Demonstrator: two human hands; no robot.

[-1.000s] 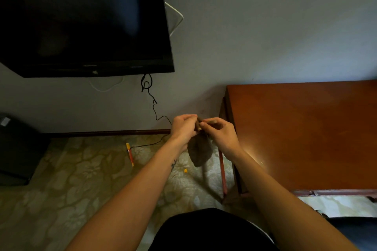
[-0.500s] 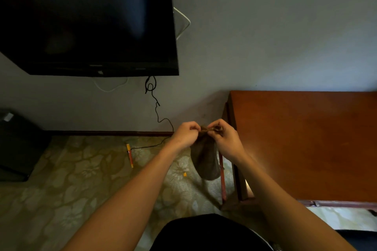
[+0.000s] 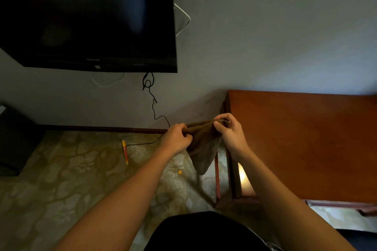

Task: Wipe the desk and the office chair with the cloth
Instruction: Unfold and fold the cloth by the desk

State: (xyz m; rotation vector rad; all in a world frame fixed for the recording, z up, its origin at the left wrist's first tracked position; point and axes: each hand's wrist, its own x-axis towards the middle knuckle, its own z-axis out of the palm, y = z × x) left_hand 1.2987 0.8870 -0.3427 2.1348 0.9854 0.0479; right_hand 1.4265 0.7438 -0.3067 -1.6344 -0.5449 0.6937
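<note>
A small brown cloth [image 3: 202, 144] hangs in the air between my two hands, just left of the desk. My left hand [image 3: 177, 138] grips its left top corner, and my right hand [image 3: 228, 130] pinches the right top corner. The cloth's top edge is stretched between them and its lower part droops to a point. The reddish-brown wooden desk [image 3: 306, 144] stands against the wall at the right, its top bare. A dark edge at the bottom right corner may be the office chair [image 3: 359, 238]; I cannot tell for sure.
A black television [image 3: 87, 18] hangs on the wall at upper left, with a black cable [image 3: 155, 108] trailing down to the floor. An orange-and-yellow pen [image 3: 124, 151] lies on the patterned carpet. A dark cabinet [image 3: 14, 140] stands at far left.
My hands have moved apart and spread the cloth's top edge out; a second ago they were close together with the cloth bunched between them. The view has shifted slightly.
</note>
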